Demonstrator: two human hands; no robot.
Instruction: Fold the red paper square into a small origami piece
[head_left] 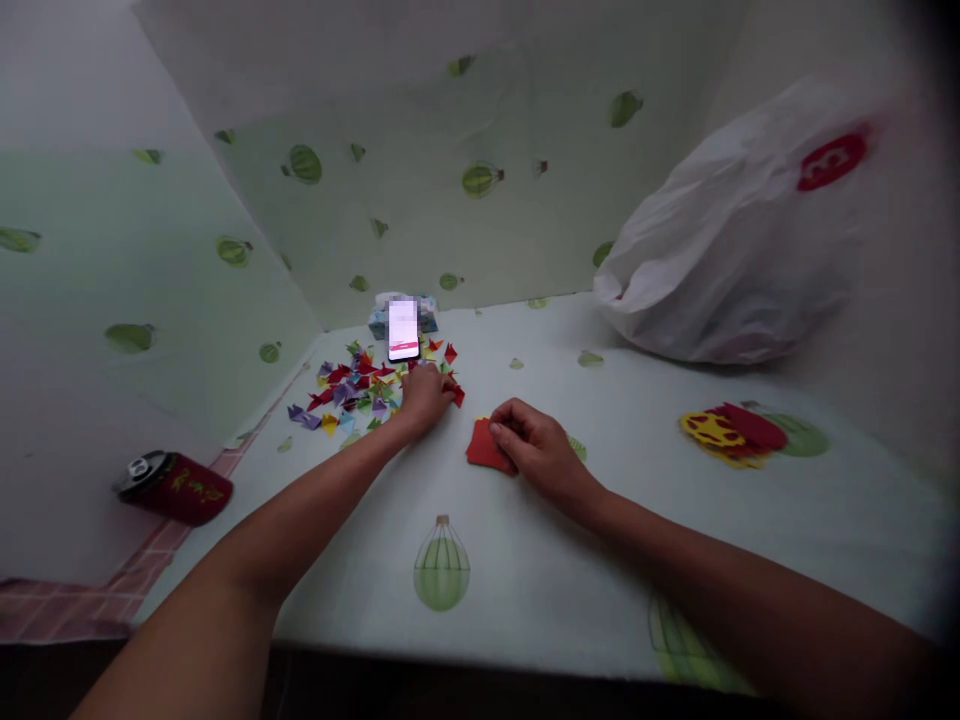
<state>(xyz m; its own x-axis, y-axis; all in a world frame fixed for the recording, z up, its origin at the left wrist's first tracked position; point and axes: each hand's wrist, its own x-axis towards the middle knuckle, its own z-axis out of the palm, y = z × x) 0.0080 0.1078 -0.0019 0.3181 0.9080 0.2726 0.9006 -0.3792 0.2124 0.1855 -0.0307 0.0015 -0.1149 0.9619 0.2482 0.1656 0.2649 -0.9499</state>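
Note:
My left hand (426, 400) reaches to the right edge of a heap of small folded paper cranes (360, 385) in many colours. Its fingers are closed, and a red folded paper crane (458, 396) shows at the fingertips. My right hand (538, 448) lies nearer to me on the table, with thumb and fingers pinched at the right side of some red paper (486, 447). A thin yellow edge peeks out behind that paper. The right fingertips are partly hidden.
A lit phone (403, 335) leans on a tissue pack (429, 315) behind the heap. A dark red can (176, 487) lies at the left edge. Yellow and red paper cutouts (716, 432) lie to the right, and a full white plastic bag (720, 240) stands behind them.

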